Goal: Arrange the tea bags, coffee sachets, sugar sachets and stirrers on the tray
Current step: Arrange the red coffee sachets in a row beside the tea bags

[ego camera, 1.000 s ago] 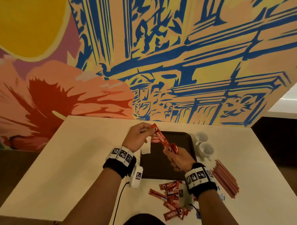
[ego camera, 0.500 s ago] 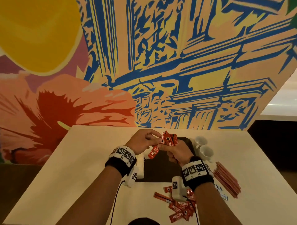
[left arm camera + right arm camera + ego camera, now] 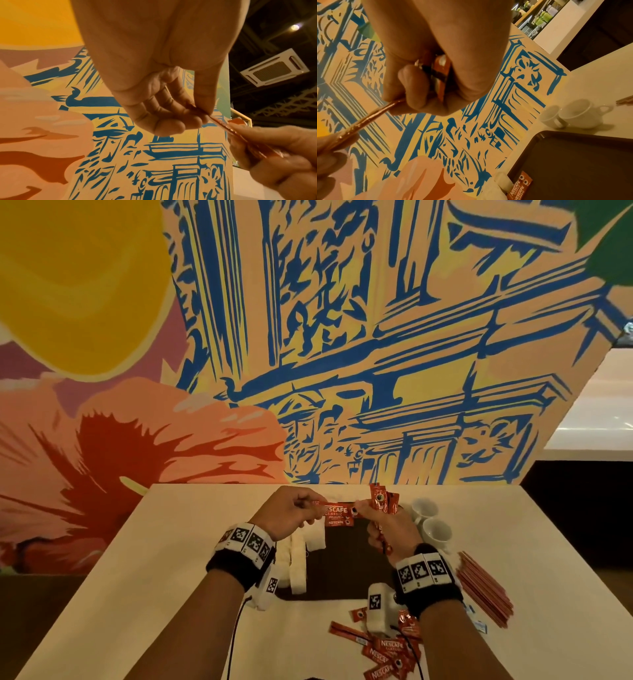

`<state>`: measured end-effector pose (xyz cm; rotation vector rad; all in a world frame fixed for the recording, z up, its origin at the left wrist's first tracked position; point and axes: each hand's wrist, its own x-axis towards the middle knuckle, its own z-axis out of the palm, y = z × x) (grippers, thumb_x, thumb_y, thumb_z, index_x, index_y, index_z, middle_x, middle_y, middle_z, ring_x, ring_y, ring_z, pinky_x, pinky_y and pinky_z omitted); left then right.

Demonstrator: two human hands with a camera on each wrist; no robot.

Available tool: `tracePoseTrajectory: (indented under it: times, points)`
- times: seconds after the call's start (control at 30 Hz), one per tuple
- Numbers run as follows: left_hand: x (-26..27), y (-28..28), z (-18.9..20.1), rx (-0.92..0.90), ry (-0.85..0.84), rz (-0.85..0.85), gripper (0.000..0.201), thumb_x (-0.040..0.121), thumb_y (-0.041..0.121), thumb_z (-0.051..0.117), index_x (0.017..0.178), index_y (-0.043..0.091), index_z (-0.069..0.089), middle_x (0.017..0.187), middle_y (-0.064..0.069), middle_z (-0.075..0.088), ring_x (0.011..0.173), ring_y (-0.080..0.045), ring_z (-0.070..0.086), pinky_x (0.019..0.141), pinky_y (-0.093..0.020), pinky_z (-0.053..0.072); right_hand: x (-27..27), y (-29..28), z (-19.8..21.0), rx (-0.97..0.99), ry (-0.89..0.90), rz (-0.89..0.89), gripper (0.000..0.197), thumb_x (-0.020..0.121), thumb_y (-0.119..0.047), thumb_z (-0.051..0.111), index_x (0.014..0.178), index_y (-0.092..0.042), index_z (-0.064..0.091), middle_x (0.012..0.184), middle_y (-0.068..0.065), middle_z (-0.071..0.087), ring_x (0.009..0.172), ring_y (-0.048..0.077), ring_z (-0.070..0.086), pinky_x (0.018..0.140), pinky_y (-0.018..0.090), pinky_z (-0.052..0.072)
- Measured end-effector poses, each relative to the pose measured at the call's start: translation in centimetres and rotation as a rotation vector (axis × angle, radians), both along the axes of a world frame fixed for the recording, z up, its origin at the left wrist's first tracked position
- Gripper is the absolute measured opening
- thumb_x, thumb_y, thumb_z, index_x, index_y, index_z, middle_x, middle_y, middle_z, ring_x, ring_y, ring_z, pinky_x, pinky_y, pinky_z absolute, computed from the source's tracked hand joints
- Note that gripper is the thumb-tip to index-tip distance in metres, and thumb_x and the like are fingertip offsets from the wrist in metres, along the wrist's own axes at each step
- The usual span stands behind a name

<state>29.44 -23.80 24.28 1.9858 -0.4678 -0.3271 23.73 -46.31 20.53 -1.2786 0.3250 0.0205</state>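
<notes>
My left hand [image 3: 308,504] pinches one end of a red coffee sachet [image 3: 336,509], which lies level above the dark tray [image 3: 346,573]. The other end meets my right hand [image 3: 367,511], which grips an upright bundle of coffee sachets [image 3: 383,501]. Seen from the left wrist, thumb and forefinger of the left hand [image 3: 203,113] nip the coffee sachet [image 3: 223,126] edge-on. From the right wrist, the right hand [image 3: 426,97] curls round the bundle [image 3: 442,75], and the single sachet [image 3: 368,119] runs off to the lower left. Two sachets [image 3: 520,188] lie on the tray [image 3: 573,162].
White tea bags [image 3: 297,566] lie along the tray's left edge. Two white cups [image 3: 432,523] stand right of the tray, with a stack of red stirrers [image 3: 484,589] nearer me. Loose coffee sachets [image 3: 385,654] and sugar sachets [image 3: 479,626] lie on the near table.
Both hands have risen slightly. The single sachet hung down from my left hand half a second ago; it now lies level between both hands.
</notes>
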Motion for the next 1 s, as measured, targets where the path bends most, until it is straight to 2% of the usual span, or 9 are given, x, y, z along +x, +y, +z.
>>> tracePoseTrajectory:
  times: [0.13, 0.3, 0.4, 0.5, 0.57, 0.63, 0.77, 0.87, 1.0]
  points:
    - [-0.1, -0.4, 0.6, -0.118, -0.029, 0.047, 0.014, 0.092, 0.017, 0.071, 0.104, 0.021, 0.076, 0.084, -0.008, 0.073, 0.068, -0.006, 0.061, 0.062, -0.020, 0.049, -0.4, 0.0, -0.5, -0.031, 0.040, 0.011, 0.019, 0.087, -0.020, 0.079, 0.096, -0.005, 0.071, 0.066, 0.006, 0.055, 0.048, 0.012, 0.043, 0.041, 0.023, 0.034]
    - [-0.1, -1.8, 0.9, -0.172, -0.084, 0.075, 0.016, 0.093, 0.019, 0.071, 0.109, 0.020, 0.073, 0.084, -0.013, 0.071, 0.068, -0.007, 0.061, 0.063, -0.020, 0.049, -0.6, -0.2, -1.9, -0.015, 0.075, -0.027, 0.021, 0.087, -0.019, 0.079, 0.099, -0.003, 0.072, 0.070, 0.007, 0.056, 0.050, 0.011, 0.045, 0.042, 0.023, 0.036]
    - [0.4, -2.0, 0.0, 0.004, -0.218, 0.063, 0.024, 0.091, 0.027, 0.072, 0.114, 0.033, 0.069, 0.103, 0.009, 0.068, 0.087, -0.003, 0.061, 0.074, -0.016, 0.045, -0.2, -0.8, -2.2, -0.079, 0.078, -0.046, 0.013, 0.088, -0.018, 0.077, 0.094, -0.008, 0.073, 0.069, 0.005, 0.056, 0.052, 0.011, 0.045, 0.046, 0.024, 0.038]
    - [1.1, -2.3, -1.1, 0.255, -0.376, -0.068, 0.037, 0.087, 0.036, 0.075, 0.123, 0.037, 0.064, 0.125, 0.013, 0.057, 0.114, -0.007, 0.051, 0.096, -0.027, 0.042, 0.6, -1.6, -2.4, -0.189, 0.079, -0.026, 0.014, 0.089, -0.022, 0.076, 0.094, -0.009, 0.074, 0.065, 0.003, 0.055, 0.053, 0.012, 0.046, 0.048, 0.025, 0.040]
    - [1.7, -2.9, -1.8, 0.429, -0.477, -0.131, 0.039, 0.088, 0.040, 0.073, 0.126, 0.038, 0.062, 0.125, 0.013, 0.057, 0.118, -0.009, 0.045, 0.103, -0.031, 0.038, 1.4, -2.1, -2.7, -0.250, 0.093, 0.005, 0.016, 0.088, -0.026, 0.078, 0.094, -0.011, 0.074, 0.066, 0.005, 0.055, 0.054, 0.014, 0.046, 0.049, 0.026, 0.041]
    - [2.5, -3.5, -2.4, 0.529, -0.526, -0.143, 0.038, 0.091, 0.043, 0.068, 0.127, 0.041, 0.061, 0.119, 0.015, 0.059, 0.111, -0.010, 0.045, 0.099, -0.032, 0.039, 2.0, -2.7, -2.8, -0.271, 0.108, 0.031, 0.019, 0.088, -0.029, 0.078, 0.096, -0.012, 0.074, 0.066, 0.004, 0.054, 0.054, 0.014, 0.046, 0.050, 0.027, 0.041]
    - [4.2, -4.3, -4.1, 0.522, -0.424, -0.132, 0.037, 0.091, 0.045, 0.067, 0.128, 0.040, 0.061, 0.115, 0.016, 0.061, 0.105, -0.006, 0.046, 0.095, -0.031, 0.039, 3.1, -4.3, -3.2, -0.297, 0.164, 0.072, 0.034, 0.092, -0.041, 0.072, 0.100, -0.008, 0.071, 0.060, 0.000, 0.054, 0.048, 0.011, 0.045, 0.045, 0.023, 0.038]
    - [5.7, -4.7, -5.5, 0.471, -0.319, -0.050, 0.037, 0.089, 0.043, 0.071, 0.125, 0.035, 0.064, 0.112, 0.014, 0.064, 0.102, -0.007, 0.051, 0.095, -0.032, 0.043, 4.3, -5.9, -4.4, -0.315, 0.243, -0.003, 0.047, 0.088, -0.057, 0.070, 0.094, -0.010, 0.070, 0.074, 0.009, 0.061, 0.052, 0.015, 0.047, 0.048, 0.027, 0.039]
    - [8.0, -5.4, -8.9, 0.496, -0.191, 0.076, 0.032, 0.089, 0.043, 0.071, 0.120, 0.038, 0.066, 0.112, 0.010, 0.067, 0.101, -0.011, 0.054, 0.089, -0.031, 0.043, 5.7, -7.9, -5.4, -0.323, 0.319, -0.027, 0.041, 0.092, -0.054, 0.066, 0.097, -0.013, 0.069, 0.083, 0.008, 0.066, 0.057, 0.016, 0.050, 0.051, 0.029, 0.042]
